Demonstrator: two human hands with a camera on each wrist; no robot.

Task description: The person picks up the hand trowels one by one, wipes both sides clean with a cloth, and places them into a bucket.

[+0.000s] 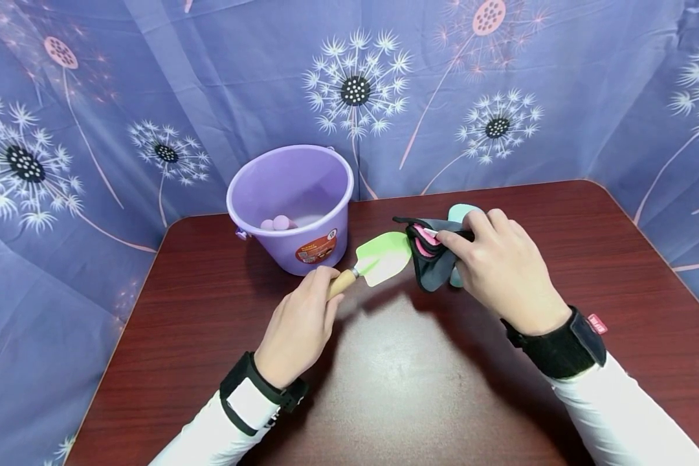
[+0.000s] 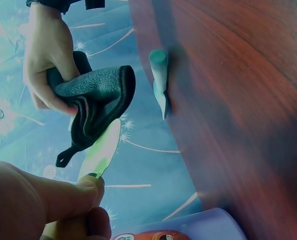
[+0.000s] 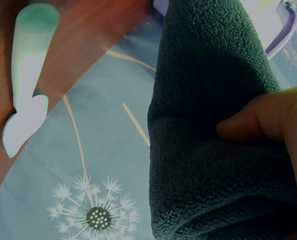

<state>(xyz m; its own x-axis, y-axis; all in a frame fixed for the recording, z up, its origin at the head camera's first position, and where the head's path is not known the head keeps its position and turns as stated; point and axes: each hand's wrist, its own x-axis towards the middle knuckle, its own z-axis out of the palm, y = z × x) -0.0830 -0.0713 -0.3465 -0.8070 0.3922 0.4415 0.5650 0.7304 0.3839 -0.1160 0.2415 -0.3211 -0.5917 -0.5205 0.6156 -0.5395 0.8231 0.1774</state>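
My left hand (image 1: 299, 323) grips a small trowel by its wooden handle; the light green blade (image 1: 384, 255) points right, above the table. In my right hand (image 1: 503, 268) is a bunched grey cloth (image 1: 437, 268) with dark edging and pink folds, pinched between thumb and fingers. The cloth's lower left edge meets the blade's tip in the head view. From the left wrist view, the cloth (image 2: 98, 95) hangs in folds right at the blade (image 2: 102, 147), with a small loop at its corner. Fleecy cloth (image 3: 208, 125) fills much of the right wrist view.
A purple bucket (image 1: 294, 243) with round pink-purple ends of things inside stands at the back left. Behind the cloth lies a pale teal tool (image 1: 459, 212), seen more fully as a handled thing (image 3: 31, 65) in the right wrist view. A dandelion-print curtain (image 1: 256, 77) borders the brown table (image 1: 210, 336).
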